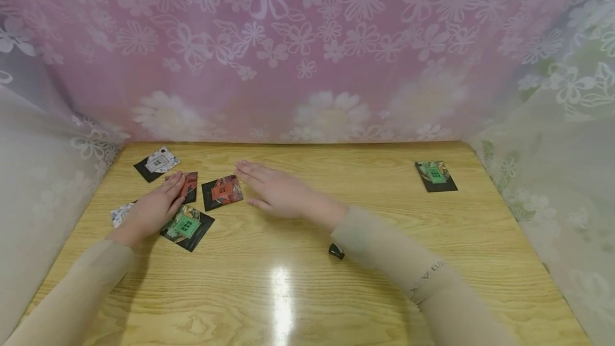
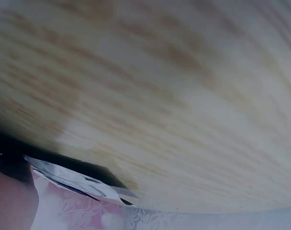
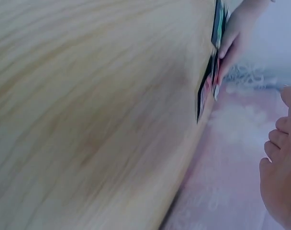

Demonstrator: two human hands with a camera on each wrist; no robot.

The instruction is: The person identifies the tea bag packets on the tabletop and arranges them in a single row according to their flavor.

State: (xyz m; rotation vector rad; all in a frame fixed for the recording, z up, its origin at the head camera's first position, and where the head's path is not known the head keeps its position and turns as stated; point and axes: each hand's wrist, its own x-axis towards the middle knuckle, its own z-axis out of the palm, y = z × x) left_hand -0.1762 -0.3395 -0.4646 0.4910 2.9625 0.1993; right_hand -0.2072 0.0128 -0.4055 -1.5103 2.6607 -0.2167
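Observation:
My left hand (image 1: 152, 210) lies over a red-and-black flat packet (image 1: 190, 186), its fingers nearly straight across the packet's left part. Beneath that hand a white-patterned packet (image 1: 121, 213) is partly hidden, and a green-labelled packet (image 1: 186, 226) lies against its right side. My right hand (image 1: 275, 188) reaches left with straight fingers, their tips right at the edge of another red-labelled packet (image 1: 222, 191). Nothing is held in it. In the right wrist view the right hand (image 3: 282, 167) shows at the right edge, apart from the packets near the left hand (image 3: 236, 36).
A white-labelled packet (image 1: 156, 164) lies at the back left of the wooden table (image 1: 230, 292). Far off at the right is a second green-labelled packet (image 1: 435, 176). A small black object (image 1: 336, 251) sits beside the right sleeve. Flowered cloth (image 1: 307, 57) hangs behind and at both sides.

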